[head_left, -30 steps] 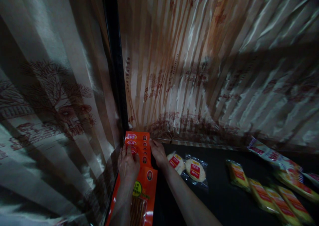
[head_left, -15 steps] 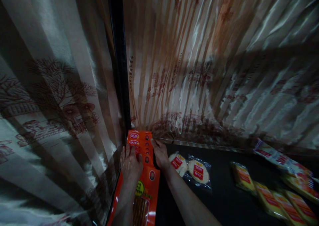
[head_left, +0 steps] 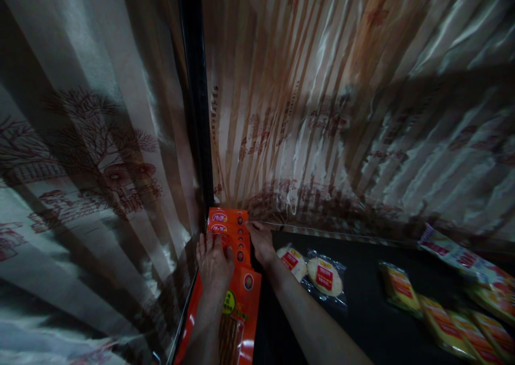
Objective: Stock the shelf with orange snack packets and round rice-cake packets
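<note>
A row of overlapping orange snack packets (head_left: 231, 231) lies in the far left corner of a dark shelf (head_left: 362, 311), against a black post (head_left: 195, 97). My left hand (head_left: 214, 261) rests flat on the packets, fingers stretched forward. My right hand (head_left: 260, 240) presses against the right edge of the row, fingers extended along it. The nearest orange packet (head_left: 237, 322) has a clear window showing brown sticks, and my left forearm lies over it.
Two round cakes in clear wrappers (head_left: 314, 271) lie just right of my right wrist. Several yellow packets (head_left: 442, 317) lie in a line at the right. Striped printed curtains (head_left: 341, 113) hang behind the shelf and at the left (head_left: 88, 166).
Both hands have slid slightly forward along the orange packets toward the corner. The view has shifted a little, so everything sits further right.
</note>
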`<state>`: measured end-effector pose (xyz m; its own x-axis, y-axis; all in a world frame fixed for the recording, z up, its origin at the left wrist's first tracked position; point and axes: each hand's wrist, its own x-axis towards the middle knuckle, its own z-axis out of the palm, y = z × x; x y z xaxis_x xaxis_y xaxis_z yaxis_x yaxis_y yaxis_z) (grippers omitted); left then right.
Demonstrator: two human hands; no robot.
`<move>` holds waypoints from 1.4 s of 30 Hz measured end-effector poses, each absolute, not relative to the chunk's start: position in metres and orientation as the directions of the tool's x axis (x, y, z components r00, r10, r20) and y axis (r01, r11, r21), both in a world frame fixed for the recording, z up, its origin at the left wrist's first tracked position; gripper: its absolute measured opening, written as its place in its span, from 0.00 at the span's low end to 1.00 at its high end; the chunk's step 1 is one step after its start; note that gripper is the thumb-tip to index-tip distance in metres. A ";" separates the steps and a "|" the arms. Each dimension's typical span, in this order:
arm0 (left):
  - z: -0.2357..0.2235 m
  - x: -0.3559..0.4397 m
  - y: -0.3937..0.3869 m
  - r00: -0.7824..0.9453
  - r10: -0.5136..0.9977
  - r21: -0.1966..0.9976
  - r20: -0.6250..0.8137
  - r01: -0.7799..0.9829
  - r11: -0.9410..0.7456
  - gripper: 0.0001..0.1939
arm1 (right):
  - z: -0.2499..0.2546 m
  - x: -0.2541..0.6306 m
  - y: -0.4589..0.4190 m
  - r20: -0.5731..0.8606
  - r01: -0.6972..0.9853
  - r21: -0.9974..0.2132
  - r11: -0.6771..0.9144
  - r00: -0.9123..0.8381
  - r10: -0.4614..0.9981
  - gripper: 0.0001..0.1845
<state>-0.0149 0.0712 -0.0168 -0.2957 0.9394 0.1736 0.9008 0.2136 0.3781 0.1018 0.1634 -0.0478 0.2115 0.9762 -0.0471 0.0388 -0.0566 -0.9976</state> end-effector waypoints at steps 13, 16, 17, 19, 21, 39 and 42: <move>-0.006 -0.010 0.066 -0.343 0.920 0.380 0.191 0.890 0.253 0.21 | -0.037 0.110 0.136 0.094 0.353 -0.935 0.025 0.178 0.980 0.13; -0.009 -0.010 0.067 -0.343 0.920 0.391 0.191 0.886 0.249 0.21 | -0.033 0.111 0.137 0.079 0.413 -0.911 0.006 0.160 0.984 0.12; -0.010 -0.010 0.068 -0.343 0.920 0.394 0.191 0.885 0.248 0.21 | -0.032 0.111 0.138 0.068 0.417 -0.909 -0.004 0.157 0.985 0.13; -0.010 -0.010 0.068 -0.343 0.920 0.397 0.192 0.884 0.247 0.21 | -0.031 0.112 0.140 0.041 0.406 -0.914 -0.026 0.156 0.987 0.13; -0.010 -0.010 0.069 -0.341 0.919 0.399 0.195 0.884 0.244 0.21 | -0.032 0.112 0.141 0.019 0.396 -0.917 -0.044 0.155 0.988 0.14; -0.010 -0.008 0.067 -0.349 0.890 0.373 0.293 0.899 0.230 0.20 | -0.040 0.112 0.139 0.090 0.453 -0.892 0.007 0.163 0.983 0.14; -0.010 -0.008 0.067 -0.348 0.883 0.357 0.314 0.905 0.230 0.20 | -0.041 0.113 0.132 0.131 0.522 -0.853 0.026 0.165 0.977 0.10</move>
<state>-0.0085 0.0666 -0.0101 -0.3485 0.8831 0.3141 0.9054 0.2304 0.3567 0.1132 0.1316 -0.0406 0.1654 0.9774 0.1313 0.5217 0.0263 -0.8527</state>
